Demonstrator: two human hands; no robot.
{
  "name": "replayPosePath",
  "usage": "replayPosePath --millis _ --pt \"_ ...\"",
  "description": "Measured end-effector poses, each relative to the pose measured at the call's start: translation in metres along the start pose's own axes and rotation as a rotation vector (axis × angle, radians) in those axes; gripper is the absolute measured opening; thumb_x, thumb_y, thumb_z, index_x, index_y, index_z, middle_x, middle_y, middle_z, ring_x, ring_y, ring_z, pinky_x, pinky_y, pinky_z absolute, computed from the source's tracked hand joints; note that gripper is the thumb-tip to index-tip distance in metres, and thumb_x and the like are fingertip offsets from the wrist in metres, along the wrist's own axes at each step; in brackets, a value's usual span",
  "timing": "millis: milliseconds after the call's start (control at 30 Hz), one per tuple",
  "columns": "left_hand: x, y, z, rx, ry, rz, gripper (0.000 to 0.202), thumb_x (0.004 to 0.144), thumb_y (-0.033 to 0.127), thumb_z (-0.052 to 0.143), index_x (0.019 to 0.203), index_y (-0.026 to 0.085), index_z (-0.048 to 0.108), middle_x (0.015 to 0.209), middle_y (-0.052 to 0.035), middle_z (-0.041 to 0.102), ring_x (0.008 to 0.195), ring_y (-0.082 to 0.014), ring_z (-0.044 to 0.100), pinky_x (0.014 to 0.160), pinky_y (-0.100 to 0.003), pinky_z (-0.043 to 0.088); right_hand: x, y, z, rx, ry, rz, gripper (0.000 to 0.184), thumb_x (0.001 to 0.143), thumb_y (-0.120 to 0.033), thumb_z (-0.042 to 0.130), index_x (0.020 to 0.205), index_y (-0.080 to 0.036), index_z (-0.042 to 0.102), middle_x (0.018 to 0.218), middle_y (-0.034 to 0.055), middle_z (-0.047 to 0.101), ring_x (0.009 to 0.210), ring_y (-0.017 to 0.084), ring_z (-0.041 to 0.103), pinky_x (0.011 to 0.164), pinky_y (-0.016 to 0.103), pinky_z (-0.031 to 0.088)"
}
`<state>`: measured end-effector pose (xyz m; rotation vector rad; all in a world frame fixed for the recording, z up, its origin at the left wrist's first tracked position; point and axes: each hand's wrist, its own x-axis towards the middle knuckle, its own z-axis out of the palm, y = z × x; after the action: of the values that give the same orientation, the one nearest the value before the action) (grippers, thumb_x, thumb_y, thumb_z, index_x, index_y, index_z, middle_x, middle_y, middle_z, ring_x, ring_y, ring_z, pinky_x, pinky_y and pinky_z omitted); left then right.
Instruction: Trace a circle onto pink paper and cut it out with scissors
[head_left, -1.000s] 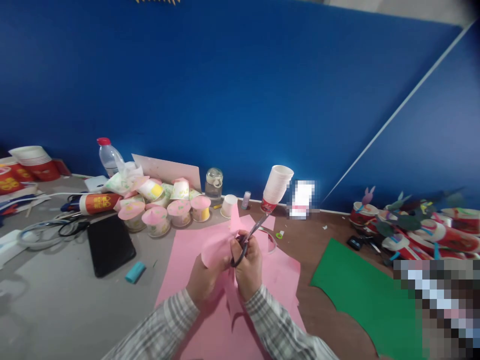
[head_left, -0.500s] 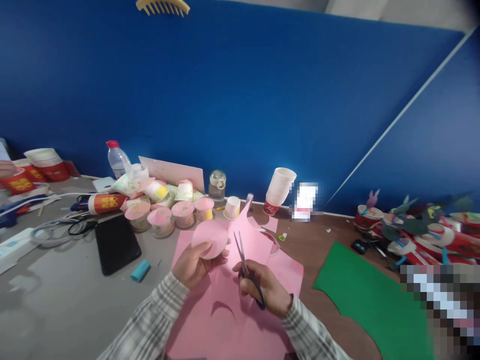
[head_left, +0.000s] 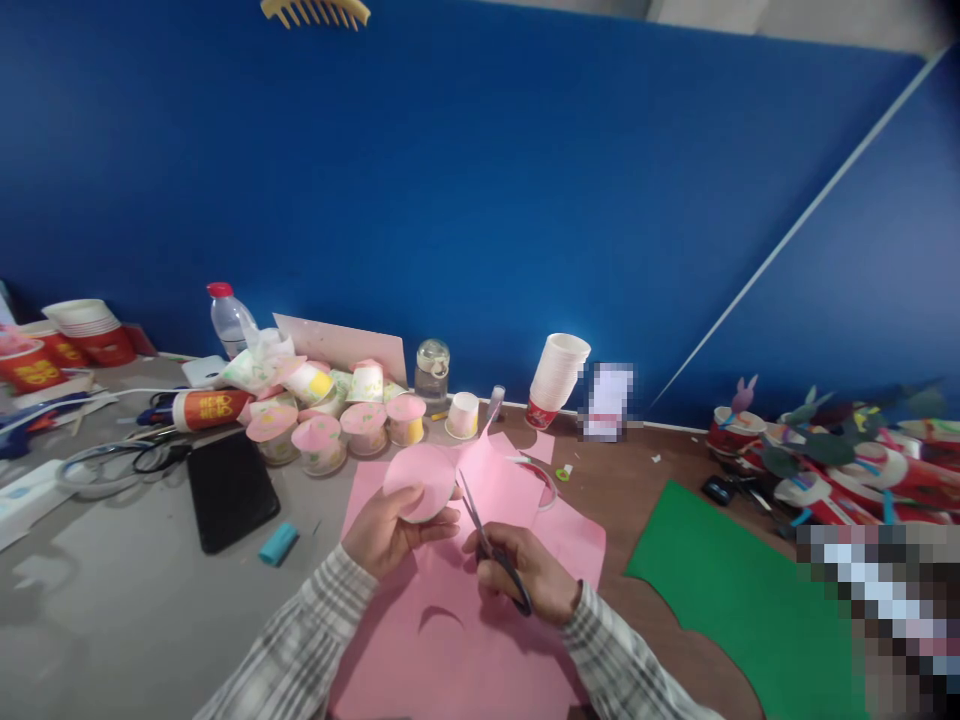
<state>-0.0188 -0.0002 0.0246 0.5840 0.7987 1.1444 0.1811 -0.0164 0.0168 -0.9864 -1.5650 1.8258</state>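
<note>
My left hand pinches a round piece of pink paper between thumb and fingers. A strip of pink paper trails off beside the disc's right edge; whether it is still joined to the disc I cannot tell. My right hand grips dark-handled scissors, their blades nearly together and pointing up at the disc's right edge. Beneath both hands lies a large pink sheet, with a thin curved offcut on it.
Pink-topped paper cups cluster at the left, near a black phone and a glass jar. Stacked white cups lean by the blue partition. Green paper lies to the right, beside decorated red cups.
The scissor blades have closed together and tilted left toward the disc. The pink strip beside them has dropped lower. My left hand keeps its hold.
</note>
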Motion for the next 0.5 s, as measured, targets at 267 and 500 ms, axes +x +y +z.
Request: replayPosePath --millis 267,500 --pt "-0.002 -0.007 0.006 0.052 -0.009 0.007 0.045 0.052 0.033 0.071 0.088 0.010 0.059 0.080 -0.0146 0.070 0.060 -0.0272 0.065 0.060 -0.046 0.055 0.010 0.005 0.000 -0.006 0.058 -0.079 0.027 0.065 -0.030 0.068 0.087 -0.017 0.060 0.056 -0.0051 0.049 0.048 0.012 0.046 0.047 0.022 0.038" --pt "-0.005 -0.014 0.013 0.074 -0.005 0.001 0.046 0.048 0.037 0.074 0.084 0.011 0.062 0.076 -0.0139 0.070 0.057 -0.0255 0.064 0.057 -0.042 0.055 0.013 0.008 0.001 -0.112 0.144 -0.146 0.024 0.067 -0.034 0.068 0.081 -0.017 0.058 0.058 -0.0055 0.044 0.050 0.011 0.036 0.045 0.020 0.031"
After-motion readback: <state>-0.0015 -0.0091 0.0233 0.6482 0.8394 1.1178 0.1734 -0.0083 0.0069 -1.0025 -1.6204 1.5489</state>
